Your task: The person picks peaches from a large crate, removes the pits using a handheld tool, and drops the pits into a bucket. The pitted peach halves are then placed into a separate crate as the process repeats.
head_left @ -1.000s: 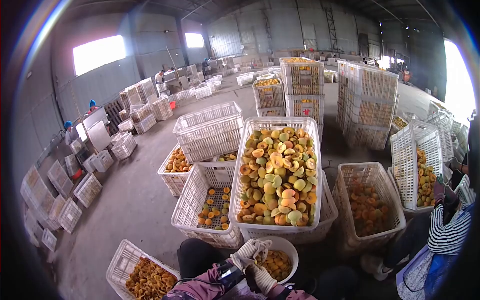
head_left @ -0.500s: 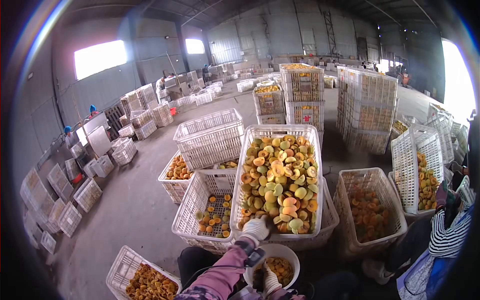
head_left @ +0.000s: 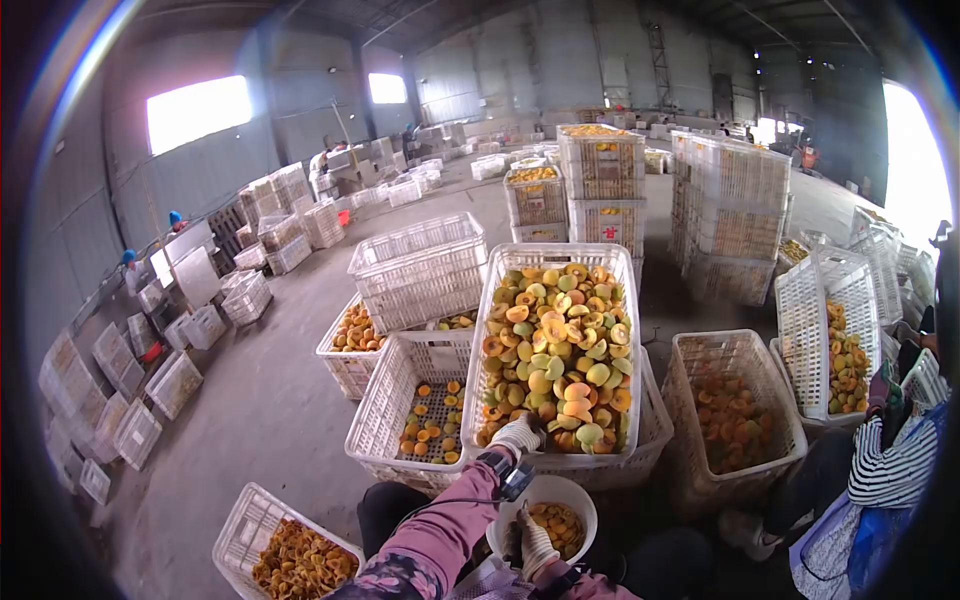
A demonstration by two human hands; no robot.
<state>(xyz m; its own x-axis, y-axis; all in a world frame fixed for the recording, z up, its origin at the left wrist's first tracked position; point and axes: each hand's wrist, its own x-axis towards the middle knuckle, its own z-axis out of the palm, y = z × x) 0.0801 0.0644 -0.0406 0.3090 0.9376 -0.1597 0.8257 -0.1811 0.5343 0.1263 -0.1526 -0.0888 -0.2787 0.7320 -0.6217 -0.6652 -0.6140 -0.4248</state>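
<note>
My left hand (head_left: 518, 436), in a white glove with a pink sleeve, reaches into the near end of a tilted white crate (head_left: 478, 340) heaped with yellow and orange peaches (head_left: 555, 350). Its fingers curl over one fruit there. My right hand (head_left: 533, 545), also gloved, stays low by my lap beside a white bowl (head_left: 584, 503) holding orange fruit pieces. It grips a small dark tool.
A crate (head_left: 380, 410) with a few peach halves stands left of the full one, another crate (head_left: 775, 400) to its right, and a crate of brownish pieces (head_left: 238, 522) at lower left. A person in a striped sleeve (head_left: 890, 470) works at right. Stacked crates (head_left: 735, 200) rise behind.
My left hand left the right hand near the bowl, stretched forward and moved onto the fruit at the crate's near edge. My right hand stayed by the bowl.
</note>
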